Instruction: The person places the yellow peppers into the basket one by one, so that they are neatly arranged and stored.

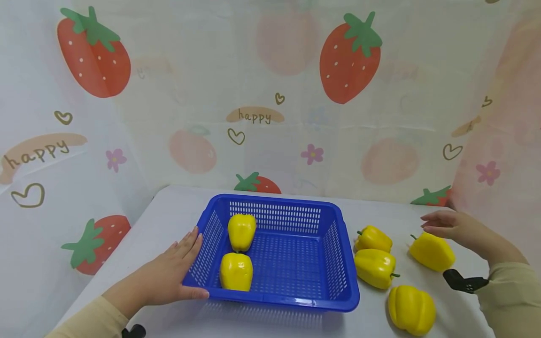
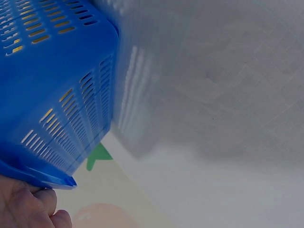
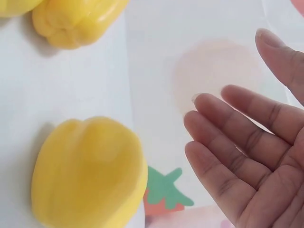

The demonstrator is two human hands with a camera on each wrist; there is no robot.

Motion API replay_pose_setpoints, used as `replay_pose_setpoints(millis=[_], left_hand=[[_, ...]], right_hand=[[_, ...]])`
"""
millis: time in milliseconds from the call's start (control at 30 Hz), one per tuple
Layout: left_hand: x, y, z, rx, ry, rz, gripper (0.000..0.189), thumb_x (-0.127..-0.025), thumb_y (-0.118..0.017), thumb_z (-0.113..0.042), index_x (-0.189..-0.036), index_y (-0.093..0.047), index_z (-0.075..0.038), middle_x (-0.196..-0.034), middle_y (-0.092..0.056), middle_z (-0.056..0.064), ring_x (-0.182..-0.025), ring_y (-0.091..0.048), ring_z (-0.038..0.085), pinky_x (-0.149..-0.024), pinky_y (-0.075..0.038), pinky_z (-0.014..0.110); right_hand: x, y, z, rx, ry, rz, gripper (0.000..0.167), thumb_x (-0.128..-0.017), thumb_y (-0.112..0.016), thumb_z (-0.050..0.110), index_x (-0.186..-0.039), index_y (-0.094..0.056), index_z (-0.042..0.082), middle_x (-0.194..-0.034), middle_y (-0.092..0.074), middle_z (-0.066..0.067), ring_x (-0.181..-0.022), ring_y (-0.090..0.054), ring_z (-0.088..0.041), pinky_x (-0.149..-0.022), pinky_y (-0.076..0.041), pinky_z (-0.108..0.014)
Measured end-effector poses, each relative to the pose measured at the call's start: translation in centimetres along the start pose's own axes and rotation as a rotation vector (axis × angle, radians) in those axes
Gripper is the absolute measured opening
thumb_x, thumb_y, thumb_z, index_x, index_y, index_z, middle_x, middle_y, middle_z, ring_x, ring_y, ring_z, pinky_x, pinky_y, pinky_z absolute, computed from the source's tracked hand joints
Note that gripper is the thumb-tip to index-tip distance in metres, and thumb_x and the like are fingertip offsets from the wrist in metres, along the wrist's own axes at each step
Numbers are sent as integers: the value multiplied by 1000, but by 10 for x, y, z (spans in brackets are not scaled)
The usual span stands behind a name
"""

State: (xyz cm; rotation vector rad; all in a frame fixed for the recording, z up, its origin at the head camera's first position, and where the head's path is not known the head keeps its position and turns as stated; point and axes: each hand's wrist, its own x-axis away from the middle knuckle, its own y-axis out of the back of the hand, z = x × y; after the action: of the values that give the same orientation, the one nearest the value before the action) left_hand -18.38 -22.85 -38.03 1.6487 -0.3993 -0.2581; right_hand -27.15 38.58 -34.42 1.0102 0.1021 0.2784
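A blue plastic basket [image 1: 287,263] with slotted walls stands on the table, and two yellow bell peppers lie along its left side, a far one [image 1: 242,232] and a near one [image 1: 236,272]. My left hand [image 1: 169,270] rests against the basket's left rim, fingers extended and thumb at the front corner. Over a yellow bell pepper [image 1: 433,253] at the far right hovers my right hand [image 1: 465,230], holding nothing. In the right wrist view its fingers [image 3: 228,142] are extended, with that pepper [image 3: 90,173] beside them.
More yellow bell peppers lie right of the basket: one behind [image 1: 374,239], one close to the basket wall [image 1: 375,268], and one nearer the front [image 1: 411,310]. A white cover lies over the table [image 1: 177,202]. Strawberry-printed curtains [image 1: 270,155] enclose the back and sides.
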Motion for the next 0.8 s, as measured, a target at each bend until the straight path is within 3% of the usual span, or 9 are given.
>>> replay_pose_setpoints(millis=[200,433,800], left_hand=[[0,0,0,2,2,1,119,-64,-42,-84,-146,-11,-3,-153,-4,14,-139,-10,31,-108,-18,52],[0,1,-1,3,1,5,119,-64,-42,-84,-146,-10,-3,-153,-3,14,-139,-10,30,-108,-18,52],[0,0,-1,3,-4,-2,119,-65,-42,-83,-146,-11,-3,-153,-3,14,-139,-10,31,-108,-18,52]], right_hand=[[0,-3,-14,1,-51,13,53,-92,-53,37,-126,-47,-4,-115,-60,-20,-107,-53,-41,-84,-41,-61],[4,-6,-29,9,-93,5,54,-92,-53,37,-126,-48,-4,-117,-57,-24,-105,-52,-41,-79,-42,-61],[7,-15,-43,-12,-195,26,74,-88,-55,46,-135,-34,-7,-132,-36,-36,-116,-38,-51,-78,-41,-62]])
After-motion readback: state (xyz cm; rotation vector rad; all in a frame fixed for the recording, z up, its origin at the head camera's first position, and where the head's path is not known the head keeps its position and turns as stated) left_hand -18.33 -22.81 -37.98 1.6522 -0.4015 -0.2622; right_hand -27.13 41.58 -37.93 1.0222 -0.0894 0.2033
